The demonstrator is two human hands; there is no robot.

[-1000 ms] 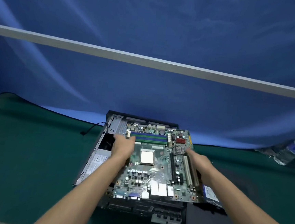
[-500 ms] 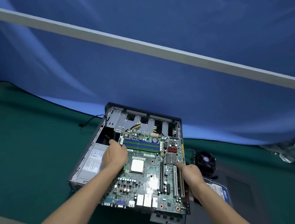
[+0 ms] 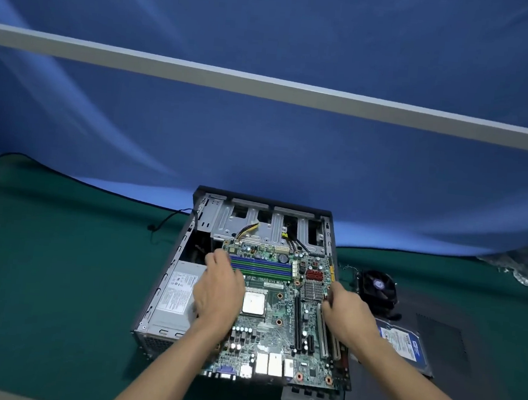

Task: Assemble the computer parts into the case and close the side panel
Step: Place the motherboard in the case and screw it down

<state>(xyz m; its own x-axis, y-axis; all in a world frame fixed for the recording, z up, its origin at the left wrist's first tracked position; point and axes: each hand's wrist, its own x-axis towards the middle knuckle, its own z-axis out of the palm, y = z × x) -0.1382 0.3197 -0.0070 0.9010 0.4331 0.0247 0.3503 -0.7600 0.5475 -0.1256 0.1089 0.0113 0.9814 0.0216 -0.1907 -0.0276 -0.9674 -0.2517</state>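
A green motherboard (image 3: 277,322) lies inside the open black computer case (image 3: 185,244) on the green table. My left hand (image 3: 218,291) grips the board's left edge, just left of the silver CPU (image 3: 254,304) and below the blue-green memory slots. On the board's right edge, beside the white expansion slots, my right hand (image 3: 346,315) holds on with curled fingers. A grey power supply (image 3: 177,300) fills the case's left side. Empty metal drive bays (image 3: 263,225) with loose cables take up the far end.
To the right of the case are a black cooler fan (image 3: 378,288), a blue-labelled hard drive (image 3: 403,346) and the dark side panel (image 3: 440,358) lying flat under them. A thin black cable (image 3: 165,223) trails off the case's far left. Blue cloth hangs behind.
Both hands have brought the motherboard toward me and lowered it into the case, uncovering the drive bays. The fan and hard drive came into view on the right.
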